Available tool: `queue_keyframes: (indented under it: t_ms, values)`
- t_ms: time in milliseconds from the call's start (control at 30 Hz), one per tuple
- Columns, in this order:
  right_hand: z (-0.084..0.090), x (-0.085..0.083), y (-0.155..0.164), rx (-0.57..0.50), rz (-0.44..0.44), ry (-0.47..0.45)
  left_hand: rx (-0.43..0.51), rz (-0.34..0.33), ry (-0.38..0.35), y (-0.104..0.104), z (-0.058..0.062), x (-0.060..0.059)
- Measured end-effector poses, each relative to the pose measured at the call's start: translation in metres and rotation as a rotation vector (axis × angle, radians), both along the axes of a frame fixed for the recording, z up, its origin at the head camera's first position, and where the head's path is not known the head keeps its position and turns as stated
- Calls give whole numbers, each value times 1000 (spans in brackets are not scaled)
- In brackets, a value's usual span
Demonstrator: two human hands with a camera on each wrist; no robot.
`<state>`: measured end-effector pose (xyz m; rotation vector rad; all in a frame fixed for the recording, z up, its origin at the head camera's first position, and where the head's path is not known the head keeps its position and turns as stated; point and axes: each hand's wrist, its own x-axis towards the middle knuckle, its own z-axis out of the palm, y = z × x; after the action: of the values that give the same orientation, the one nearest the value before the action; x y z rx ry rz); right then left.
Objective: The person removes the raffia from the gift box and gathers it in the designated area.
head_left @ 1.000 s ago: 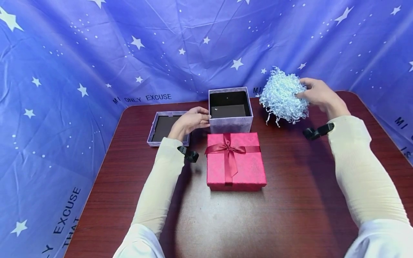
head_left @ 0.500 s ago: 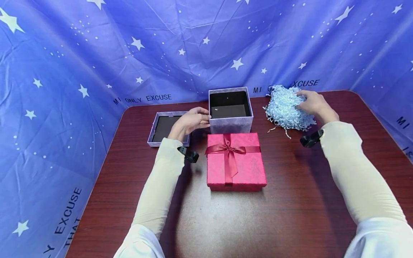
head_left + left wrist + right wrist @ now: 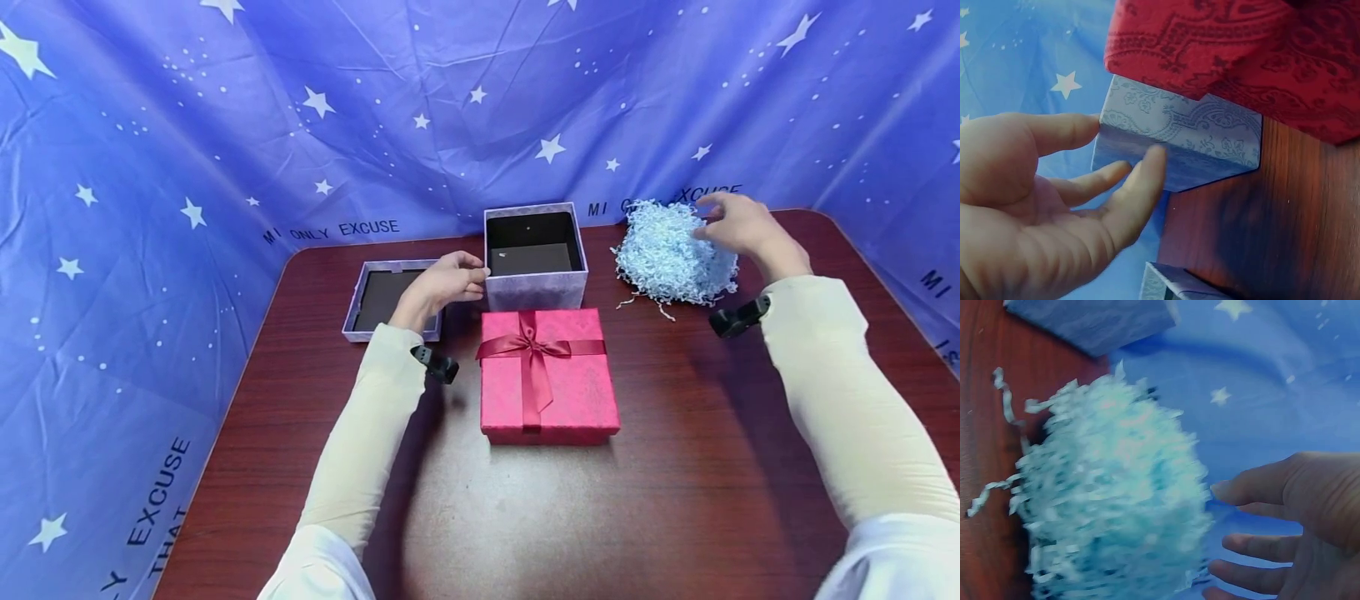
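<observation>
Shred pile (image 3: 675,254) R of lilac box (image 3: 536,257): light, loose, grab bunched | R hand (image 3: 738,223) fingers spread, empty | L hand (image 3: 448,281) fingers straight on box wall.

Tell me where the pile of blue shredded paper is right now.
In the head view, the blue shredded paper lies on the table's far right, right of the open lavender box, by the right hand.

A dark wood desk (image 3: 675,467) carries an open lilac box (image 3: 536,287), its lid (image 3: 354,321), a red ribboned box (image 3: 570,392) and pale blue shredded paper (image 3: 667,258).
</observation>
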<state>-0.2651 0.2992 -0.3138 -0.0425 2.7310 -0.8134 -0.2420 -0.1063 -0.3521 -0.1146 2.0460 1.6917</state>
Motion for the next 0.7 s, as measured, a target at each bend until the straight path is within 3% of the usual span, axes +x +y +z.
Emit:
queue_keyframes:
  t_ms: [200,367,467,600,700]
  values:
    - [24,12,-13,36,14,90,-231,-58,81,-4,5,12]
    - [29,31,-37,51,111,196,-365,-152,168,-11,11,34]
    - [26,46,-53,77,203,243,-351,-208,184,-14,11,48]
    - [17,68,-72,51,302,268,-243,-256,123,-15,8,65]
    - [9,86,-85,-12,352,222,-179,-307,69,-17,6,75]
